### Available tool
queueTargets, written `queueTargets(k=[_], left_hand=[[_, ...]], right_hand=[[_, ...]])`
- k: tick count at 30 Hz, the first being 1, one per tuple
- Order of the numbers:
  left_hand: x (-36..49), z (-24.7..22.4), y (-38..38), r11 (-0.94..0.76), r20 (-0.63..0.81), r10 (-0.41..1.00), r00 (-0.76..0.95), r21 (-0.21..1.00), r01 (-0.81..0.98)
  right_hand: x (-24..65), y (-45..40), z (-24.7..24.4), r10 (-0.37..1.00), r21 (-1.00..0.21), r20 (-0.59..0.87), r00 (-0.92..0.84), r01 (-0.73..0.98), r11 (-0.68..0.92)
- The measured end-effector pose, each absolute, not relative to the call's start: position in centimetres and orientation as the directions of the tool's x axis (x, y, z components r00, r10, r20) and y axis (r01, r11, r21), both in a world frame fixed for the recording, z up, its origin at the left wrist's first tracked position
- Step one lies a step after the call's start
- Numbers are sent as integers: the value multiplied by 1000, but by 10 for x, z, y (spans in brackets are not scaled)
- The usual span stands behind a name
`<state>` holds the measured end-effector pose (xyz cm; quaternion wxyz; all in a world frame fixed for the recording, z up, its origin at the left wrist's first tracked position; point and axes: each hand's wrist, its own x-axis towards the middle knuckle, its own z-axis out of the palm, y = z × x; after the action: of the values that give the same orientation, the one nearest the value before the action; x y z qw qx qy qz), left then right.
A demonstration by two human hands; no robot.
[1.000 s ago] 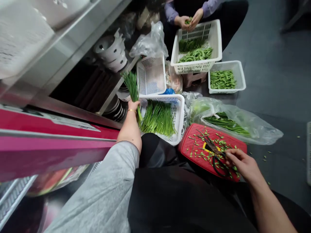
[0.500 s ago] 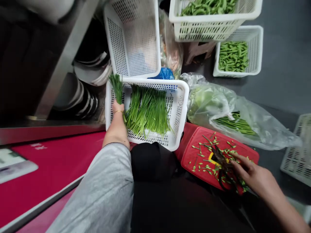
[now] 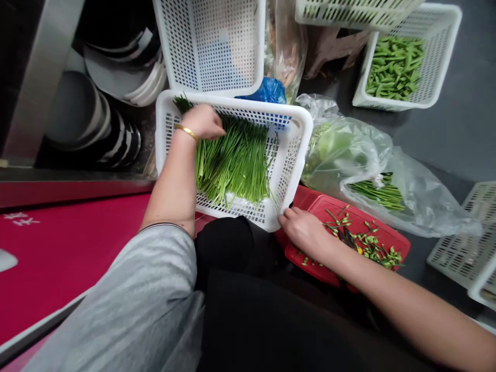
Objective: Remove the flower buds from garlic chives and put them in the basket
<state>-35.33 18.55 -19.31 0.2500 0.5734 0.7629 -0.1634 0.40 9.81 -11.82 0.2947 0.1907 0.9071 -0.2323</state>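
A white plastic basket (image 3: 298, 170) holds a row of long green garlic chive stems (image 3: 240, 165). My left hand (image 3: 203, 122), with a gold bangle at the wrist, is over the upper left of the stems. Its fingers curl down and are slightly blurred; what they hold, if anything, is hidden. Dark green stem tips (image 3: 182, 103) stick out beyond it. My right hand (image 3: 302, 227) is closed at the basket's lower right rim. Under the right forearm, a red lid (image 3: 321, 206) carries cut bud tips (image 3: 377, 250) and a partly hidden dark tool, seemingly scissors (image 3: 346, 237).
A second white basket (image 3: 251, 46) stands behind. Clear plastic bags (image 3: 426, 201) with greens lie to the right. Farther back, a white basket (image 3: 445, 62) holds green pods (image 3: 395, 67). Stacked dishes (image 3: 127, 72) fill a shelf at left, above a red panel (image 3: 77, 248).
My left hand has moved up and right over the stems, and its upright bunch now lies in the basket. My right hand has left the dark tool on the lid and moved left to the basket rim.
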Motion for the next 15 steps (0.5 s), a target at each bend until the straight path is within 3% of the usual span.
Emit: queueTargets(k=[3, 7, 11, 15], left_hand=[[-279, -202, 191, 43, -701, 713, 5, 52, 998], [-239, -245, 156, -40, -753, 654, 78, 69, 997], [-261, -282, 116, -217, -646, 729, 225, 93, 972], [-269, -299, 106, -275, -592, 752, 290, 118, 954]], right_hand=[[-57, 97, -162, 134, -260, -746, -653, 470, 844], [-92, 90, -222, 158, -189, -821, -548, 522, 832], [-102, 86, -256, 164, -154, -854, -494, 542, 826], [-103, 88, -270, 174, -117, -873, -455, 542, 832]])
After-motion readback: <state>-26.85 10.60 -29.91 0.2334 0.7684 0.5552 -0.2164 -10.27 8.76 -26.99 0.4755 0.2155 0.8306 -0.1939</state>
